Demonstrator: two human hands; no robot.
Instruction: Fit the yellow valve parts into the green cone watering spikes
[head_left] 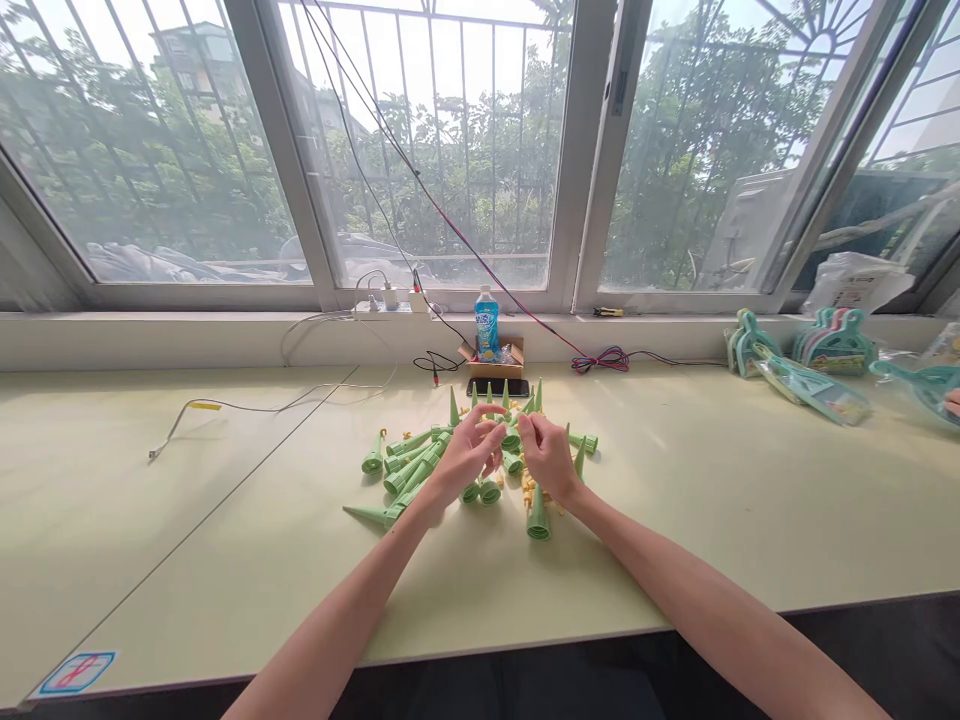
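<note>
Head view shows me the pale table (225,560) first, then the heap of green cones (420,465) at its middle, most lying flat with tips to the left, some upright. I judge a small part is being fitted together. My left hand (469,450) and right hand (547,455) meet above the heap, fingers pinched; what they pinch I cannot tell. Next needs fine alignment.
</note>
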